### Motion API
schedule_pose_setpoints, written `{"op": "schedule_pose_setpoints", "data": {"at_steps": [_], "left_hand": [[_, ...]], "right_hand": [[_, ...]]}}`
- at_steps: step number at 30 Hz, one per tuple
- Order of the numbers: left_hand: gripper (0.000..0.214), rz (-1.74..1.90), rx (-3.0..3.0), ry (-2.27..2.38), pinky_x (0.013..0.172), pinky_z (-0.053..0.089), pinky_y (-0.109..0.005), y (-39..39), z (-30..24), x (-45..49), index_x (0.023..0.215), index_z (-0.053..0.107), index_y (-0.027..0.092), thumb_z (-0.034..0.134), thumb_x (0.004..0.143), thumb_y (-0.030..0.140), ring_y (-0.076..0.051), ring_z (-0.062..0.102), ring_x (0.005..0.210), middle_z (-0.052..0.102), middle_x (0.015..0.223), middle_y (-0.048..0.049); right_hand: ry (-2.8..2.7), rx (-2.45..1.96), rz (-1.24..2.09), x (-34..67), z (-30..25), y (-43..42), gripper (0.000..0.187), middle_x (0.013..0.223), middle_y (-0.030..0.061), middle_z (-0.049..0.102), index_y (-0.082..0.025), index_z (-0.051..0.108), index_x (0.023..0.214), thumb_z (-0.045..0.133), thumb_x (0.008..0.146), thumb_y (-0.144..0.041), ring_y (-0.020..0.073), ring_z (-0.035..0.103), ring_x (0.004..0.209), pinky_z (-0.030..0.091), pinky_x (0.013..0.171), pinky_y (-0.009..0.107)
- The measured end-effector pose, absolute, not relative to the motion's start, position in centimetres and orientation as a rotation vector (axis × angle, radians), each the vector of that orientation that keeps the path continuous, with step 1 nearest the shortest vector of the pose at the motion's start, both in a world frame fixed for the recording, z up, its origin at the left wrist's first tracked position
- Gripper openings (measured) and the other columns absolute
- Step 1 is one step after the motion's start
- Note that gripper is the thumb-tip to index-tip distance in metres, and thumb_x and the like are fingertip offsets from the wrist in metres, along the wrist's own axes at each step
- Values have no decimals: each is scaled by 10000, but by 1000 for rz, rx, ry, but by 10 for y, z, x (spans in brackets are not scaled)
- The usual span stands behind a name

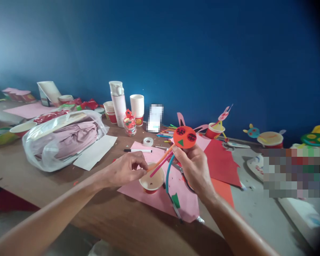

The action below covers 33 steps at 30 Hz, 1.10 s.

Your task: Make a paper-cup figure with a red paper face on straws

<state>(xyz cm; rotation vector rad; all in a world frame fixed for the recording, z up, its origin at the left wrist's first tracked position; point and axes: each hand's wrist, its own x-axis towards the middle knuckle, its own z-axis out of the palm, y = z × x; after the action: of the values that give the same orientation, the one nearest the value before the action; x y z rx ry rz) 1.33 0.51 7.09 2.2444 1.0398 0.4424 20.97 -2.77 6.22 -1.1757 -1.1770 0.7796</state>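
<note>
My right hand [196, 165] grips a round orange paper animal face [184, 138] by its lower edge, thumb in front. The face has dark red eyes, a green triangle nose and pink ears. An orange straw [162, 160], a magenta straw [161, 166] and a bent blue straw [168, 174] run down from it. My left hand [129, 167] pinches the lower end of the orange straw between thumb and fingers. Under these straw ends a paper cup [152, 183] stands upright on a pink paper sheet [138, 193]. Scissors behind my right hand are partly hidden.
A plastic bag [64, 142] with pink cloth lies at left. Behind stand a white bottle [118, 105], stacked cups [137, 106] and a blurred phone [155, 119]. A tape roll [148, 141] and marker [138, 150] lie nearby. Red paper [221, 161] and cup animals [270, 140] are at right.
</note>
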Motion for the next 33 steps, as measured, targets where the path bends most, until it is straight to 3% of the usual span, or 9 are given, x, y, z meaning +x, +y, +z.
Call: {"op": "schedule_pose_setpoints", "data": {"at_steps": [5,9,18,22,25,30,33], "left_hand": [[104,545,2303,1044,622,394,-238,6,63,13,701,620,165,520,730,158,-109,487,669,532,768,-3],[122,609,2292,1026,634,412,-238,5,58,14,747,628,168,507,748,165,-111,500,690,543,810,-12],[157,721,2237,1005,636,441,-240,5,50,11,817,647,171,536,799,281,-125,543,740,568,886,-33],[326,796,2182,1052,821,455,-282,-2,47,-2,1082,579,221,579,787,359,-193,525,1028,532,1165,-55],[483,735,2134,1128,826,472,-296,-7,38,-13,1207,487,268,615,750,359,-213,516,1069,465,1294,-52],[787,582,2125,1080,902,452,-356,-12,23,-21,1335,355,281,712,638,366,-254,518,1092,450,1342,-66],[701,618,2075,1083,960,417,-365,-17,22,-17,1306,417,251,686,676,400,-269,493,1148,486,1320,-69]], "right_hand": [[-1316,-1152,954,203,55,-29,129,719,-17,576,-173,570,842,587,778,-283,117,548,656,458,586,240],[-1345,-1205,1017,196,49,-28,169,721,-9,596,-170,583,845,628,725,-280,131,571,647,464,579,250],[-1452,-1181,1113,194,46,-26,73,702,10,639,-167,641,741,596,750,-224,138,600,668,477,584,246],[-1417,-1147,1097,196,48,-27,79,708,8,638,-170,639,785,601,749,-230,142,606,681,495,606,261],[-1368,-1171,1066,195,49,-29,83,709,1,638,-180,634,805,606,732,-208,141,610,665,501,595,265],[-1363,-1176,1058,188,45,-33,82,666,-14,636,-188,627,805,593,731,-190,129,597,603,485,557,251],[-1408,-1195,1021,181,41,-37,98,702,-14,649,-194,625,815,595,724,-176,137,610,645,486,582,245]]}}
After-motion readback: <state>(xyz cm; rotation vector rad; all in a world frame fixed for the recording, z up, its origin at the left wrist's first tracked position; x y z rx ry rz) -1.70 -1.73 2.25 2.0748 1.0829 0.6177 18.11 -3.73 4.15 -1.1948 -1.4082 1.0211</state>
